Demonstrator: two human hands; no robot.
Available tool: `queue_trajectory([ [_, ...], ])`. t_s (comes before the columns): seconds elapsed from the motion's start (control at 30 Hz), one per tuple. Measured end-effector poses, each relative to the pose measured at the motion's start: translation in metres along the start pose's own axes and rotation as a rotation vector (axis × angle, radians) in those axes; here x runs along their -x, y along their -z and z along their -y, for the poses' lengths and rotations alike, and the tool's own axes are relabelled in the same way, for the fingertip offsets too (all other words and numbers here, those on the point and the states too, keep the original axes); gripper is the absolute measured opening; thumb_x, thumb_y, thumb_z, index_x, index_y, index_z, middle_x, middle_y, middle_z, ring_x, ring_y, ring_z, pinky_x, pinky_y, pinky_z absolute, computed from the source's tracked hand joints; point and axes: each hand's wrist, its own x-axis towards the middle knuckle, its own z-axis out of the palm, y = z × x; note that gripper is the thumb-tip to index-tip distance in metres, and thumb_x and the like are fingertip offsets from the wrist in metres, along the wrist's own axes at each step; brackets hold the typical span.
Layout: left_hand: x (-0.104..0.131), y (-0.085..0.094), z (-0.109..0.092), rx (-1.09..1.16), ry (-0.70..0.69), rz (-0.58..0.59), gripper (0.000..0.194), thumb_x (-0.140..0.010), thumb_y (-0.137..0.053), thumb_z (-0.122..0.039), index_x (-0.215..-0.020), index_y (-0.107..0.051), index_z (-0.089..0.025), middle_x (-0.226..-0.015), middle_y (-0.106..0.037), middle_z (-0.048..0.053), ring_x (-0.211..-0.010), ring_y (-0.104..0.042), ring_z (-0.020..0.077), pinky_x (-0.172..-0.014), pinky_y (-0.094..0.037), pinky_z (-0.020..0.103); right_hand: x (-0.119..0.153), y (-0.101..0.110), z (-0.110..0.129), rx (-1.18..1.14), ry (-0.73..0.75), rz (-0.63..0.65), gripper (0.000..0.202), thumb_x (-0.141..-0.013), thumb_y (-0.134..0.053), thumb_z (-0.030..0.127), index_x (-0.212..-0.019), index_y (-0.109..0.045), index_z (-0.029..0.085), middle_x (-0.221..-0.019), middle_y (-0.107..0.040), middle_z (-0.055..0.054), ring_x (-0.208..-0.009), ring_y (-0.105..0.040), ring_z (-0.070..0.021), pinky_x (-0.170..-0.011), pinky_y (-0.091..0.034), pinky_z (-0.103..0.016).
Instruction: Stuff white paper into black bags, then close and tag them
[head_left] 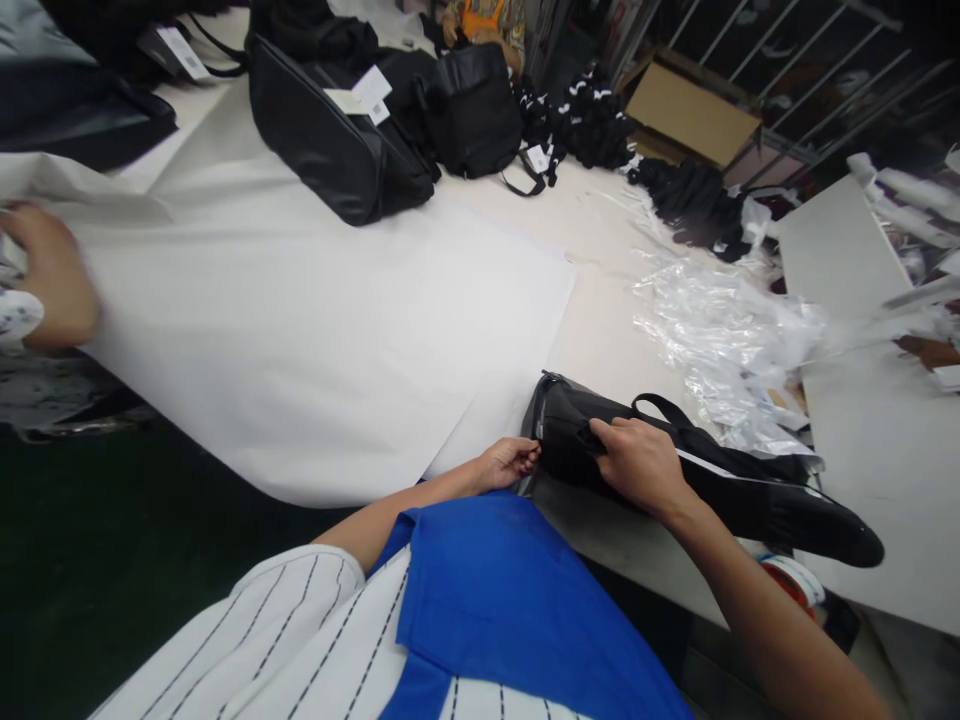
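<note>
A black bag (720, 490) lies on its side along the table's near edge, with a carry loop on top and a zipper around its left end. My left hand (510, 463) is closed in a pinch at that zippered end; the small part between its fingertips is hard to make out. My right hand (641, 465) is closed on the bag's black fabric, a little to the right of the zipper. Large sheets of white paper (315, 330) spread over the table to the left of the bag.
Another person's hand (56, 280) is at the paper's left edge. Black bags with tags (322, 130) stand at the back. Clear plastic wrappers (727, 330) lie to the right, a cardboard box (690, 110) behind them. A tape roll (795, 585) sits below the bag.
</note>
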Motion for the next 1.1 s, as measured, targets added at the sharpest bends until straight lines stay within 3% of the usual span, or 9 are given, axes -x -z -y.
queue_trajectory([
  [0.27,0.01,-0.001,-0.009,-0.089,-0.163,0.162,0.022,-0.073,-0.071,-0.033,-0.068,-0.059,-0.015,-0.053,-0.052,-0.005,-0.047,-0.043,0.0053,-0.05,-0.034,0.019,0.05,-0.002,-0.014,-0.123,-0.012,-0.205,0.014,-0.074,-0.057,0.015,-0.082,-0.067,0.02,-0.069,-0.06,-0.003,-0.069,-0.056,-0.0205,-0.061,-0.032,-0.031],
  [0.4,0.013,0.018,-0.028,-0.62,-0.163,0.412,0.021,-0.077,-0.071,-0.034,-0.068,-0.067,-0.014,-0.057,-0.062,0.0,-0.052,-0.056,0.0106,-0.055,-0.042,0.022,0.064,-0.003,-0.018,-0.267,0.034,-0.222,0.032,-0.071,-0.054,0.012,-0.096,-0.071,0.022,-0.081,-0.066,-0.003,-0.076,-0.059,-0.0201,-0.066,-0.038,-0.029],
  [0.43,0.012,0.024,-0.033,-0.783,-0.182,0.387,0.023,-0.081,-0.067,-0.035,-0.07,-0.068,-0.015,-0.06,-0.064,0.001,-0.054,-0.059,0.0122,-0.057,-0.044,0.023,0.065,-0.004,-0.013,-0.294,0.068,-0.188,0.037,-0.069,-0.052,0.009,-0.098,-0.071,0.022,-0.082,-0.066,-0.003,-0.077,-0.059,-0.0198,-0.067,-0.038,-0.029],
  [0.5,0.006,0.036,-0.043,-0.971,-0.255,0.2,0.022,-0.085,-0.062,-0.035,-0.079,-0.069,-0.016,-0.071,-0.069,0.004,-0.063,-0.065,0.0158,-0.065,-0.049,0.026,0.065,-0.007,0.003,-0.312,0.143,-0.109,0.044,-0.067,-0.049,0.004,-0.101,-0.071,0.022,-0.079,-0.065,-0.002,-0.075,-0.058,-0.0192,-0.067,-0.037,-0.03],
  [0.57,-0.004,0.047,-0.05,-1.015,-0.345,0.001,0.02,-0.083,-0.065,-0.032,-0.095,-0.069,-0.017,-0.089,-0.071,0.007,-0.08,-0.067,0.0194,-0.078,-0.05,0.03,0.062,-0.011,0.02,-0.292,0.199,-0.065,0.044,-0.067,-0.047,0.002,-0.099,-0.071,0.022,-0.074,-0.064,-0.002,-0.071,-0.056,-0.0192,-0.065,-0.036,-0.031],
  [0.63,-0.015,0.055,-0.055,-1.035,-0.411,-0.082,0.031,-0.077,-0.07,-0.025,-0.108,-0.066,-0.018,-0.106,-0.069,0.008,-0.094,-0.065,0.0211,-0.088,-0.047,0.032,0.059,-0.015,0.031,-0.273,0.221,-0.058,0.041,-0.069,-0.047,0.001,-0.097,-0.07,0.021,-0.073,-0.064,-0.003,-0.07,-0.056,-0.0191,-0.065,-0.035,-0.031],
  [0.7,-0.025,0.058,-0.056,-1.076,-0.453,-0.07,0.036,-0.071,-0.073,-0.015,-0.105,-0.067,-0.02,-0.106,-0.069,0.006,-0.096,-0.064,0.0204,-0.088,-0.046,0.03,0.057,-0.016,0.035,-0.267,0.22,-0.055,0.04,-0.07,-0.048,0.002,-0.096,-0.07,0.021,-0.076,-0.065,-0.003,-0.072,-0.056,-0.0192,-0.066,-0.035,-0.031],
  [0.87,-0.036,0.053,-0.052,-1.177,-0.546,0.015,0.012,-0.073,-0.066,-0.009,-0.077,-0.068,-0.019,-0.09,-0.069,0.004,-0.094,-0.063,0.0209,-0.086,-0.046,0.029,0.052,-0.012,0.03,-0.255,0.213,-0.029,0.041,-0.069,-0.047,0.002,-0.097,-0.07,0.021,-0.08,-0.067,-0.003,-0.073,-0.056,-0.0197,-0.067,-0.036,-0.031],
  [1.1,-0.018,0.042,-0.053,-1.289,-0.623,-0.023,0.019,-0.074,-0.054,-0.001,-0.071,-0.061,-0.018,-0.089,-0.067,0.01,-0.095,-0.062,0.0256,-0.085,-0.046,0.035,0.039,-0.008,0.013,-0.239,0.204,-0.079,0.047,-0.07,-0.047,0.004,-0.108,-0.07,0.019,-0.087,-0.07,-0.004,-0.078,-0.06,-0.0204,-0.071,-0.041,-0.031],
])
